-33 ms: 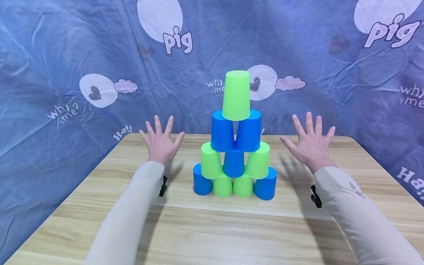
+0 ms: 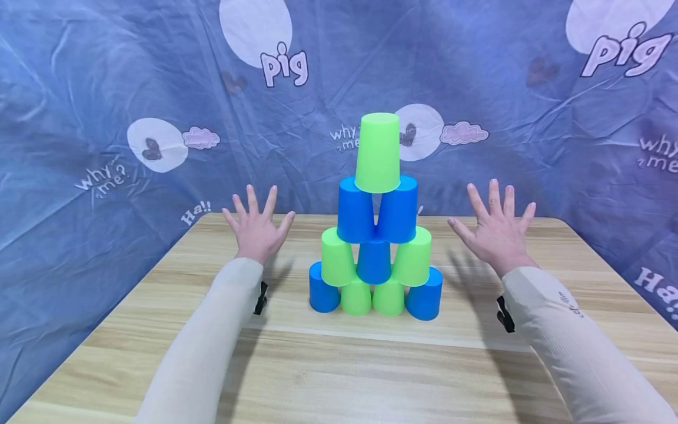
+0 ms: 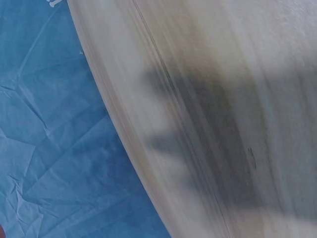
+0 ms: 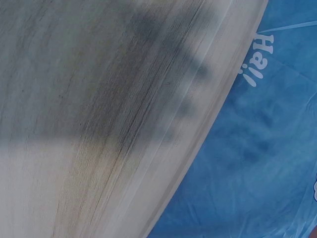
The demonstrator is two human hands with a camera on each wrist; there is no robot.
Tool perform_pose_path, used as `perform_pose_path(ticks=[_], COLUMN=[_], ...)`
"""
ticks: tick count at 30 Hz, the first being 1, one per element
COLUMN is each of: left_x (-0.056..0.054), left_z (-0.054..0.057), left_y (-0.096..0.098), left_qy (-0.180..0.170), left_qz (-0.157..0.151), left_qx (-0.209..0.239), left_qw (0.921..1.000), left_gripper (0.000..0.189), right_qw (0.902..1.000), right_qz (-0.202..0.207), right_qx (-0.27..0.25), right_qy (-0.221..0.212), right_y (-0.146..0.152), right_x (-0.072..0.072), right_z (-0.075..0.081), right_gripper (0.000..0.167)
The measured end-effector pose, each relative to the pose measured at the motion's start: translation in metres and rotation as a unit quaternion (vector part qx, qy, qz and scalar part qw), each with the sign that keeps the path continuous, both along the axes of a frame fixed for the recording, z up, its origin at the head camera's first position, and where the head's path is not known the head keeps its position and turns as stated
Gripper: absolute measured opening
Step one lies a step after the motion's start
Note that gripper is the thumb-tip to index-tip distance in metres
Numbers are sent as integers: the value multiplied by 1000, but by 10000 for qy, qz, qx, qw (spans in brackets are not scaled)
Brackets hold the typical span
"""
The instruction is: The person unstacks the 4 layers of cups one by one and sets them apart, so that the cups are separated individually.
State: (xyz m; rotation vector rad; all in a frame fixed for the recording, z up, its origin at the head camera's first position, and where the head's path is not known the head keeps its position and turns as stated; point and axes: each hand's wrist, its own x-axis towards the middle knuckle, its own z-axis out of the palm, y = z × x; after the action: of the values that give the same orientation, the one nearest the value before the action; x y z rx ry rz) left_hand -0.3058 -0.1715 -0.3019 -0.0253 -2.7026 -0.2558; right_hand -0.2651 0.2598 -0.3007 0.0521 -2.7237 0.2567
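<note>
A pyramid of upside-down plastic cups stands in the middle of the table in the head view. One green cup (image 2: 378, 154) tops it, resting across two blue cups (image 2: 355, 211). Below them a blue cup (image 2: 374, 262) sits between two green cups (image 2: 337, 257). The bottom row has two green cups (image 2: 356, 297) flanked by two blue cups (image 2: 425, 295). My left hand (image 2: 258, 231) is raised to the left of the stack, fingers spread, touching no cup. Likewise, my right hand (image 2: 496, 232) hovers to the right with fingers spread and nothing held.
The wooden table (image 2: 328, 371) carries the stack, and hand shadows fall on it in both wrist views. Behind it hangs a blue printed cloth (image 2: 328, 70). The table's edge (image 3: 116, 136) shows in the left wrist view.
</note>
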Motion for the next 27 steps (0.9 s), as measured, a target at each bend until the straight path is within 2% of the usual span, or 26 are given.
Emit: perform_pose_path(ticks=[5,7,10,13,15,17,19,21,22,24,27], left_x=[1,1,3,6,9,13,18,23,26,34,44], left_z=[3,6,18,36,49,61,72,83,88,97,110], left_y=[-1,0,5,16,26,36,46,56,61,71,87], left_qy=[80,198,464,789,1013,1192,1292,1318,1308,1220,992], left_qz=[-68,-191,-486,-912,-1258,-1669,-2095,-2475,-2620,-2837,-3084], left_qx=[58,212,639,1319,1876,2480,3083,3596,3783,4054,4336], left_qw=[9999,9994,9957,9839,9689,9468,9189,8900,8781,8604,8408], left_gripper=[75,74,72,69,65,61,56,52,50,47,47], right_qw=[10000,9998,9989,9956,9899,9800,9663,9489,9395,9205,8956], right_qz=[49,98,211,458,724,1040,1303,1543,1605,1682,1680], right_qx=[-35,-126,-386,-808,-1205,-1685,-2199,-2730,-2993,-3478,-4050], right_qy=[-41,-86,-139,-153,-178,-198,-291,-369,-440,-585,-756], right_y=[-2,-3,-7,-12,-16,-19,-21,-23,-25,-28,-33], right_x=[1,4,9,17,23,29,36,43,46,53,64], right_z=[1,1,1,0,-1,-3,-6,-8,-9,-12,-15], right_gripper=[79,80,80,79,77,74,70,67,66,65,65])
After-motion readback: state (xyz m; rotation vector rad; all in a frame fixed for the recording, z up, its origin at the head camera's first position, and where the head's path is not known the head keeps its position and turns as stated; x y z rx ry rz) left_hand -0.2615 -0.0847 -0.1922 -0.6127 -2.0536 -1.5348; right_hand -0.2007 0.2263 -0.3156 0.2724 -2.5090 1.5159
